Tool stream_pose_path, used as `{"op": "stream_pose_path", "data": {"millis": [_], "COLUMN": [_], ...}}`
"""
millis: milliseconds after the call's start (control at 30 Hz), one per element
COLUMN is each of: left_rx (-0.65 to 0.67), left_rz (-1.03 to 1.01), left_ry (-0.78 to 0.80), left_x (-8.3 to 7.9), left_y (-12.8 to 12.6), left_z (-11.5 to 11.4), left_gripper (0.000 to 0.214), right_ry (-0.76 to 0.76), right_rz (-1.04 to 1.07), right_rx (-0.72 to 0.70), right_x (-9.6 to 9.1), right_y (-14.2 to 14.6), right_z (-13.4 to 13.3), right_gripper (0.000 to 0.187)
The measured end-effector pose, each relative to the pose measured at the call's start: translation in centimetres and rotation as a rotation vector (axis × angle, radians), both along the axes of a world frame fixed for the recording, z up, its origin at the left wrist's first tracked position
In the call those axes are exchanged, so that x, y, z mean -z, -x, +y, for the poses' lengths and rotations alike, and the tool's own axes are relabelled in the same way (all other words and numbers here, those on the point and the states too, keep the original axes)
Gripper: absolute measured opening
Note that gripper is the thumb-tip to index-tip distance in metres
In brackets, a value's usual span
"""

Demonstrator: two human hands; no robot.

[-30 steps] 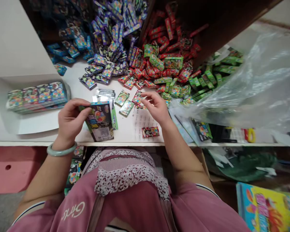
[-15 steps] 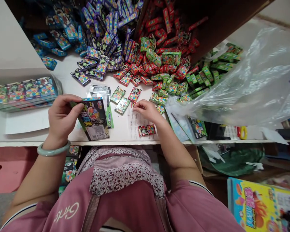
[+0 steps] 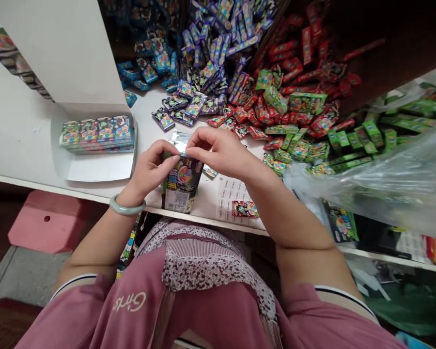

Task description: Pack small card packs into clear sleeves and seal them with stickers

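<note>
My left hand (image 3: 153, 167) grips the upper left edge of a black printed candy box (image 3: 183, 182), which stands upright near the table's front edge. My right hand (image 3: 221, 152) is at the box's top edge, thumb and forefinger pinched together; whatever lies between them is too small to make out. Both sets of fingertips nearly meet there. Behind the box lie silver packets (image 3: 180, 137), partly covered by my hands. A sheet of oval stickers (image 3: 227, 194) lies right of the box, with a small red box (image 3: 244, 209) on it.
A white open carton (image 3: 100, 170) at left holds rows of small boxes. Heaps of blue (image 3: 162, 55), purple (image 3: 218, 48), red (image 3: 290, 58) and green small boxes (image 3: 370, 135) fill the back. Clear plastic (image 3: 396, 169) spreads at right; a pink stool (image 3: 47, 223) stands below left.
My right hand has left the sticker sheet and come to the top edge of the black box. My left hand still holds the box. The view has swung left.
</note>
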State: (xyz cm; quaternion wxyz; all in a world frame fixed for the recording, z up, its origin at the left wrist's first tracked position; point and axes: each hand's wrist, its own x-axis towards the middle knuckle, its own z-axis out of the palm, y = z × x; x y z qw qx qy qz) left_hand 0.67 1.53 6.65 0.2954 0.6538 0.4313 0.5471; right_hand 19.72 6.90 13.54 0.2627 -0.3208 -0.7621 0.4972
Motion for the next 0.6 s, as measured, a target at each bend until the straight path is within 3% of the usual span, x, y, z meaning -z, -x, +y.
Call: {"op": "stream_pose_path", "data": {"millis": [300, 600], "left_rx": [-0.002, -0.002], "left_rz": [0.0, 0.007], "left_ry": [0.061, 0.086], "left_x": [0.41, 0.6], "left_y": [-0.2, -0.46], "left_z": [0.6, 0.86], "left_gripper": [0.04, 0.043], "right_ry": [0.056, 0.07], "right_rz": [-0.036, -0.107], "right_rx": [0.015, 0.012], "right_x": [1.08, 1.1], "right_y": [0.57, 0.87], "right_z": [0.83, 1.18], "right_gripper": [0.017, 0.021]}}
